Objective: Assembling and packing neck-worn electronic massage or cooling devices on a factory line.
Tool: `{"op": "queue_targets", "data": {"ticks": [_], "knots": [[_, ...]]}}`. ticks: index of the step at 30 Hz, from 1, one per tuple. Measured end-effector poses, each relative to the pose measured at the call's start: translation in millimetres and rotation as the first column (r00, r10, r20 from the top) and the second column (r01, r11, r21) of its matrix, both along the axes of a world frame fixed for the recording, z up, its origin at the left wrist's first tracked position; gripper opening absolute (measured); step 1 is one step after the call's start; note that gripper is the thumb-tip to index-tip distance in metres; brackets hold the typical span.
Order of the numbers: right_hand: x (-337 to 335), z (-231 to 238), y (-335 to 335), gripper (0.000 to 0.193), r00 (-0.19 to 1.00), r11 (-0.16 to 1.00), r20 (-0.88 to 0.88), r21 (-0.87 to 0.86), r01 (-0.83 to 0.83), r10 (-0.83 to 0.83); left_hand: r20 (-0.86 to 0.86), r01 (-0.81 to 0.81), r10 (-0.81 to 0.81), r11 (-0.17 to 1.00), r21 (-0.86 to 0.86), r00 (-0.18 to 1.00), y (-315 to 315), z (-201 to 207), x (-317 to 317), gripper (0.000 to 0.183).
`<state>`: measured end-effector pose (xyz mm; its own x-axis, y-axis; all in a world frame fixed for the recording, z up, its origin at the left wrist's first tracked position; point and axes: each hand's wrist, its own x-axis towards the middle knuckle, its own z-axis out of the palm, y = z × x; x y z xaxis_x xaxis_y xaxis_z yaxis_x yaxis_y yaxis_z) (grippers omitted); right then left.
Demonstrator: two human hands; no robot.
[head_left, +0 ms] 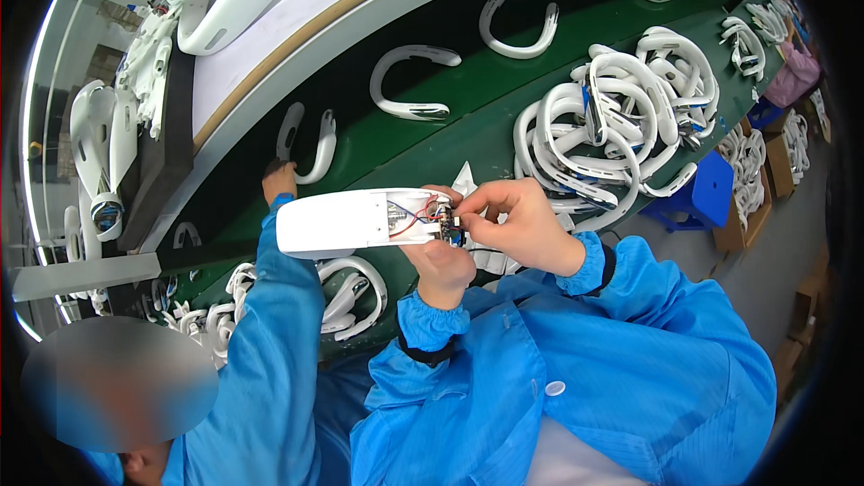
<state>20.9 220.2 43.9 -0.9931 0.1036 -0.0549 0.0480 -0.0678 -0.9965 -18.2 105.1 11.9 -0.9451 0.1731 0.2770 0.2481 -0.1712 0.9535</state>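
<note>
A white, elongated plastic housing (pixel 333 220) lies level in my left hand (pixel 444 268), whose fingers and thumb wrap its right end. Through an opening in it show red and blue wires (pixel 414 219) and a metallic part. At that end sits a small circuit board (pixel 448 223) with dark and pale components. My right hand (pixel 522 223) is closed in a pinch at the board's edge; what its fingertips hold, if anything, is too small to make out. Below the hands, a thin dark cable (pixel 490 250) runs near a white piece on the bench.
A big heap of white U-shaped neckbands (pixel 621 117) lies right of my hands on the green belt (pixel 432 148). Single neckbands (pixel 414 81) are spaced along it. At left, a co-worker's hand (pixel 280 182) touches one. A blue stool (pixel 697 193) and boxes (pixel 756 216) stand at right.
</note>
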Motion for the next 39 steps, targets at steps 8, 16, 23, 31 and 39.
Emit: {"op": "queue_targets", "data": {"ticks": [8,16,23,31,39], "knots": [[2,7,4,0.015,0.996,0.994,0.056,-0.090,-0.059,0.064,0.116,0.023,-0.024,1.000,0.009,0.993,-2,0,-1,0.091],[4,-4,-13,0.008,0.926,0.865,-0.332,0.394,0.310,-0.180,-0.101,-0.056,0.044,0.991,-0.120,0.994,3,10,-3,0.075],[9,-6,-4,0.006,0.962,0.940,-0.131,0.214,0.265,-0.241,0.029,-0.056,0.058,0.997,-0.054,0.998,1,8,0,0.081],[63,10,77,0.006,0.922,0.918,-0.084,0.095,0.385,-0.378,0.347,-0.023,-0.069,0.967,0.255,0.935,-21,5,2,0.077],[207,-40,244,0.023,0.554,0.501,0.132,0.631,0.593,-0.822,0.276,0.172,-0.296,0.902,0.395,0.915,-37,35,11,0.072]]}}
